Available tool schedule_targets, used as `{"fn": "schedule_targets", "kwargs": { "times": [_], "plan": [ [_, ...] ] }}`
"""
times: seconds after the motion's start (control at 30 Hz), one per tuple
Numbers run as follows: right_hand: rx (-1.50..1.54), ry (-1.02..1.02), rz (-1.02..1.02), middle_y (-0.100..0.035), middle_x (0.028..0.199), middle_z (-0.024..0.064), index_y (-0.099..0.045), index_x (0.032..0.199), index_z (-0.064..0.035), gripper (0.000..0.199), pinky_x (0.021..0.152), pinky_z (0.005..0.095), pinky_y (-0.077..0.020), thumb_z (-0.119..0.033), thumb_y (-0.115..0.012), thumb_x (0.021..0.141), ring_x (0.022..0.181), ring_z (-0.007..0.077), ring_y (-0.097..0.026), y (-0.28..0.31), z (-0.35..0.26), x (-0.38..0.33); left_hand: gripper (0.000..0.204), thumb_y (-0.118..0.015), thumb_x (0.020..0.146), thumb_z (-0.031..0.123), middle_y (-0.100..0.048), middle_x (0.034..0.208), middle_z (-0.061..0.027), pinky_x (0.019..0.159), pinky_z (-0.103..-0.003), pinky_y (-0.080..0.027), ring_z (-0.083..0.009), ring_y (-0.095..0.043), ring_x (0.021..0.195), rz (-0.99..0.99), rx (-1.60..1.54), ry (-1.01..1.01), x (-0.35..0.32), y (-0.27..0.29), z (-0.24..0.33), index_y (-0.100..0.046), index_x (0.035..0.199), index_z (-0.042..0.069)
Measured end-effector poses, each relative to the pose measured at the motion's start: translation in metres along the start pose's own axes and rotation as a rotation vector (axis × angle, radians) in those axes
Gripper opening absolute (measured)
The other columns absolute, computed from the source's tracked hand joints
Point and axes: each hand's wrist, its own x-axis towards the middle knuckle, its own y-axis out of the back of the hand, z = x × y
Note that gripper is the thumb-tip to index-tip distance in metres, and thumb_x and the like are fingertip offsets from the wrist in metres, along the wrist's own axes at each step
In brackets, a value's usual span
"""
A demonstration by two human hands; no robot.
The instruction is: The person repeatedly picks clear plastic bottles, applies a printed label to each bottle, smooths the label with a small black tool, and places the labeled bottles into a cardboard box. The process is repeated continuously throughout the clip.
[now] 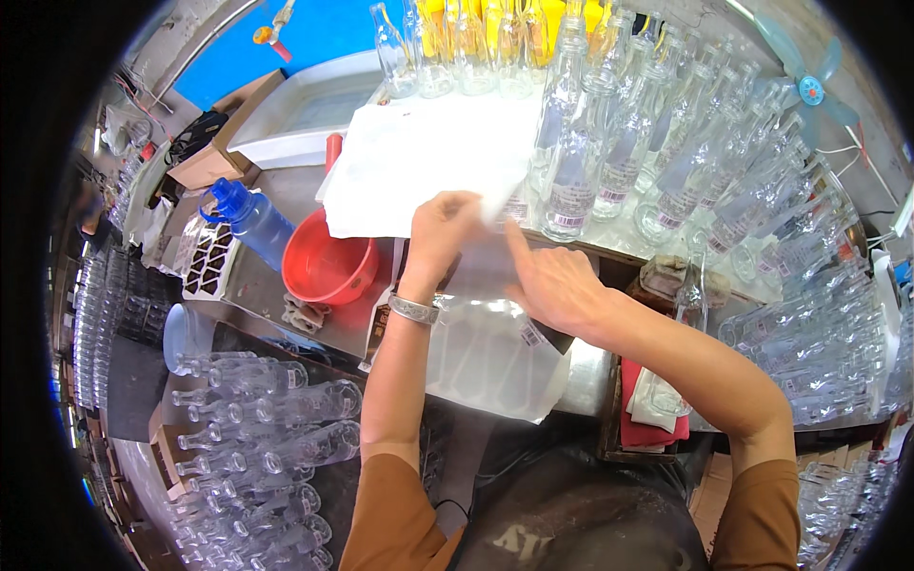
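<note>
My left hand (446,233), with a metal bracelet on its wrist, is closed at the near right corner of a white sheet (428,157). The corner by its fingertips is blurred and looks lifted. Just right of it, my right hand (557,285) has its index finger stretched out towards that corner and its thumb apart; nothing shows in its grip. Below both hands lies a translucent label sheet (490,362), with a small printed label near its right side. A labelled clear glass bottle (571,181) stands just beyond my right hand.
Clear bottles (705,181) crowd the right side. More bottles (276,428) lie stacked at the lower left. A red bowl (328,262), a blue jug (252,224) and a white tray (295,109) are on the left. A wooden box (614,419) with cloths sits by my right forearm.
</note>
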Motion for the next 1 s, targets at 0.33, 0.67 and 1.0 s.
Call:
{"fn": "schedule_targets", "kwargs": {
  "times": [0.33,0.67,1.0],
  "plan": [
    [0.057,0.144,-0.014,-0.067,0.073,0.0222,-0.032,0.144,0.0083,0.074,0.058,0.0524,-0.0489,-0.024,-0.068,0.088,0.066,0.0435,-0.065,0.004,-0.018,-0.022,0.018,-0.065,0.094,0.016,-0.069,0.098,-0.0018,0.062,-0.022,-0.047,-0.0063,-0.057,0.074,0.336,-0.405,-0.178,0.041,0.025,0.009,-0.071,0.103,0.002],
    [0.107,0.159,-0.126,-0.067,0.075,0.0213,-0.035,0.144,0.0047,0.069,0.052,0.0482,-0.0475,-0.026,-0.066,0.091,0.064,0.0413,-0.064,0.035,-0.012,-0.066,0.020,-0.065,0.096,0.019,-0.064,0.086,0.0003,0.060,-0.023,-0.047,-0.0075,-0.057,0.073,0.521,-0.379,-0.233,0.052,0.072,-0.007,-0.071,0.105,0.002],
    [0.109,0.289,-0.055,-0.069,0.083,0.0189,-0.043,0.140,0.0035,0.061,0.056,0.0463,-0.0515,-0.028,-0.066,0.092,0.066,0.0380,-0.066,0.042,-0.027,-0.076,0.022,-0.068,0.088,0.021,-0.074,0.094,-0.0140,0.074,-0.035,-0.054,-0.0226,-0.069,0.076,0.037,0.852,-0.297,0.072,-0.014,0.023,-0.074,0.097,0.002]
  ]
}}
